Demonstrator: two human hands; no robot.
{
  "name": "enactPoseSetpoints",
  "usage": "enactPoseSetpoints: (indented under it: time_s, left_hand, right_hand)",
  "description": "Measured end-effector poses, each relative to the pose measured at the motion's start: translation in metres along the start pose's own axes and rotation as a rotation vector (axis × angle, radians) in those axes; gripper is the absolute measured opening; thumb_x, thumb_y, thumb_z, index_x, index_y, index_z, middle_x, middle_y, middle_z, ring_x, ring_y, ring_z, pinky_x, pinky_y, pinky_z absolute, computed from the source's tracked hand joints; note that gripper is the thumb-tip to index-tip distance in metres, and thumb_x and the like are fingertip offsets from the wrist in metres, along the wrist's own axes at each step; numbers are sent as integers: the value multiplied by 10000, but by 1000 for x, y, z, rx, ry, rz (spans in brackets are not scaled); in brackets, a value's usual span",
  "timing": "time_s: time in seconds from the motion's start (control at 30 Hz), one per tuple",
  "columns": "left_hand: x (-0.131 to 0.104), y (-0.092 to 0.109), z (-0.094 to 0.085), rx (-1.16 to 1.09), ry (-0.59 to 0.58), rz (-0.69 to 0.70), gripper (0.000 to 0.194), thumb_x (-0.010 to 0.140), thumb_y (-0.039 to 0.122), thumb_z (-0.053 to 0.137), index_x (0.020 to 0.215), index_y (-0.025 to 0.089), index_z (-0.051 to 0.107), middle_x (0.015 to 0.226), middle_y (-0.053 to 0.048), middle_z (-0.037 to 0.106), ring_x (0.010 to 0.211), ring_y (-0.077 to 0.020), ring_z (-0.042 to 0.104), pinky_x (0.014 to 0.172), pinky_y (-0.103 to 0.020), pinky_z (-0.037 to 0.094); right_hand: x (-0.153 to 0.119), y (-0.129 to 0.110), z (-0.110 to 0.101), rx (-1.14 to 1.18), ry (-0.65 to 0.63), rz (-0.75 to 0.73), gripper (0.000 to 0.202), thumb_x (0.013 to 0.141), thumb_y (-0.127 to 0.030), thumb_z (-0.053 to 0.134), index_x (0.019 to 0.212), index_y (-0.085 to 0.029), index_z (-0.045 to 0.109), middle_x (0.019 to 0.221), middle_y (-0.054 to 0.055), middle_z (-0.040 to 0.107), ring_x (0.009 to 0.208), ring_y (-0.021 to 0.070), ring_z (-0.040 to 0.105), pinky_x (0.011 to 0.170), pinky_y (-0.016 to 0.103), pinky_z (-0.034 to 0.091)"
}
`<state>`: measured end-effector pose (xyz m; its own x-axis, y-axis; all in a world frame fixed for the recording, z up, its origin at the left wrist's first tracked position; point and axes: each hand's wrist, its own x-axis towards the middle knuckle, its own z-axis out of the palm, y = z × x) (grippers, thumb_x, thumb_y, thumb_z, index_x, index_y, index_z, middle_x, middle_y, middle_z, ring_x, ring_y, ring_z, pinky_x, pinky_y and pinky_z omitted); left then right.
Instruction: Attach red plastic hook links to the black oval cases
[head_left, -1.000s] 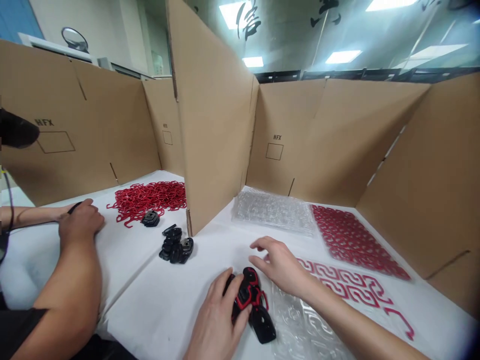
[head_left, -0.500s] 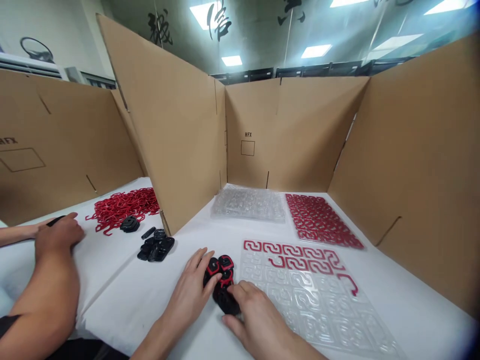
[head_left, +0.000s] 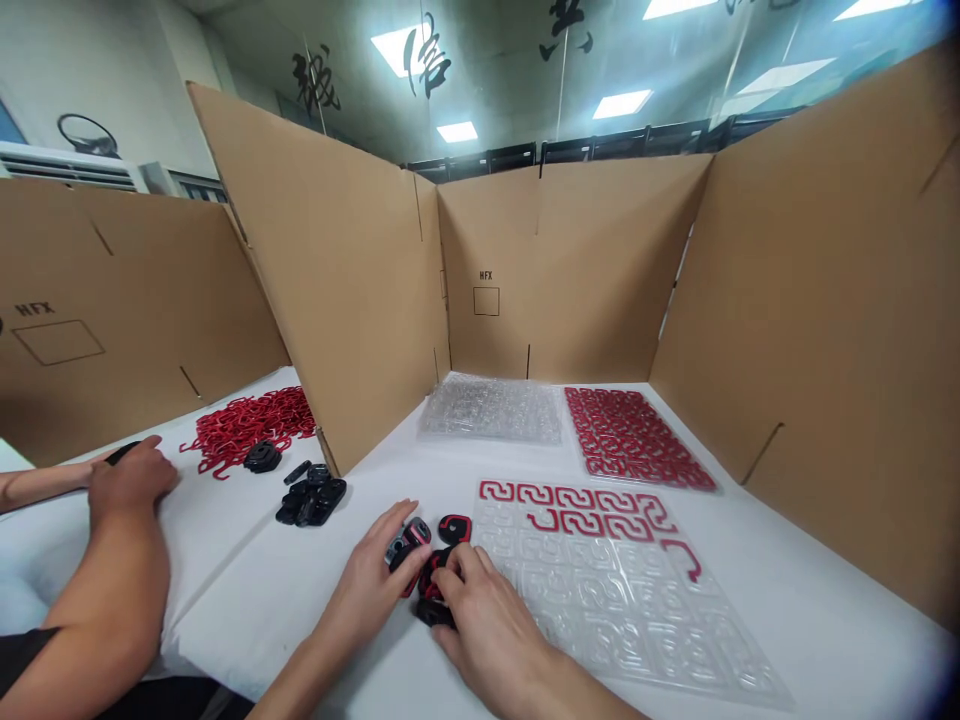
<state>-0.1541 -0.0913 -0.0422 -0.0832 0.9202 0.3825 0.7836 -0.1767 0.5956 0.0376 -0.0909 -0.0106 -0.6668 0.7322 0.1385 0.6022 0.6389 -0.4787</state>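
From where I stand, the head camera's view, the only one, has both hands bent over a cluster of black-and-red pieces [head_left: 431,580] on the table [head_left: 255,610], just left of a clear tray [head_left: 645,625]. The grip of the left hand [head_left: 367,575] is closed, thumb and fingers around a tilted black piece [head_left: 406,541]. The right hand [head_left: 491,615] has its fingers curled down onto the cluster; I can't tell whether that grip has closed on anything. Another red-edged piece [head_left: 454,528] lies just beyond them.

The step in hand seems to be picking through these pieces. To do it well, I'd keep the left thumb steady, pinch one part with the right fingertips, and lift gently so neighbours don't drag along. I'd also keep the right wrist clear of the tray's red hooked strips [head_left: 592,525].
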Motion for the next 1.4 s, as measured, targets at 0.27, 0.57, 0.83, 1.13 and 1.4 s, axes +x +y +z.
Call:
enactPoseSetpoints:
  time_s: [0.27, 0.57, 0.83, 1.13, 1.4]
  left_hand:
    - [2, 11, 1, 90, -43, 14, 412, 885, 409, 525, 1220, 193, 626, 1340, -108, 603, 1265, -259, 534, 1072, -453, 423]
    - [21, 64, 16, -8, -16, 285, 300, 945, 286, 409, 1059, 221, 678, 1098, -82, 715, 1074, -228, 631, 998, -414, 451]
    - [75, 99, 34, -774, -532, 10, 278, 882, 401, 542, 930, 145, 641, 780, -15, 650, 705, -138, 603, 680, -253, 478]
    - [98, 116, 58, -1070, -587, -270, 230, 705, 321, 726, 794, 125, 644, 662, 7, 603, 586, -95, 543, 527, -204, 418]
    - [91, 131, 78, -1281, -332, -558, 393, 703, 370, 735, 1017, 157, 631, 600, 59, 546, 446, -59, 432, 443, -194, 340]
  right_hand:
    - [-11, 7, -11, 307, 101, 85, 298, 712, -163, 655, 1008, -182, 622, 976, 59, 658, 876, 215, 618, 798, 311, 485]
    - [-8, 66, -44, 1039, -15, 229, 345, 693, -415, 741, 926, -166, 690, 781, 1, 664, 615, 112, 575, 530, 210, 439]
    - [9, 89, -54, 1383, 80, 336, 460, 719, -528, 742, 969, -177, 581, 741, 14, 677, 533, 106, 628, 485, 193, 438]
    - [-3, 120, -91, 1167, 304, 414, 411, 691, -461, 790, 943, -184, 621, 630, -36, 628, 508, 79, 498, 495, 196, 342]
    - [-4, 110, -104, 1010, 212, 368, 412, 665, -469, 796, 716, -181, 505, 596, -33, 628, 500, 86, 526, 497, 200, 377]
